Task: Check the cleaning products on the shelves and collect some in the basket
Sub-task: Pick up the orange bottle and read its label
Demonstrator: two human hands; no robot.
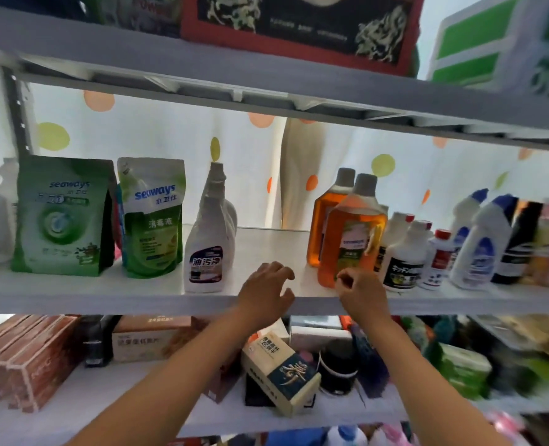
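Both hands reach the middle shelf [73, 296], holding nothing: left hand [266, 292] spread, right hand [361, 292] loosely curled. The upright amber bottle [352, 239] stands just beyond the right hand, nearer it.

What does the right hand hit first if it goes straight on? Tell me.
Probably the front amber bottle: the right hand, fingers loosely curled, points straight at its base. Depth is unclear; they may already touch.

— How many on the middle shelf?
— Two green pouches [63, 217], two amber bottles [352, 233], two blue-capped bottles [482, 243], and three white bottles with red caps [405, 255].
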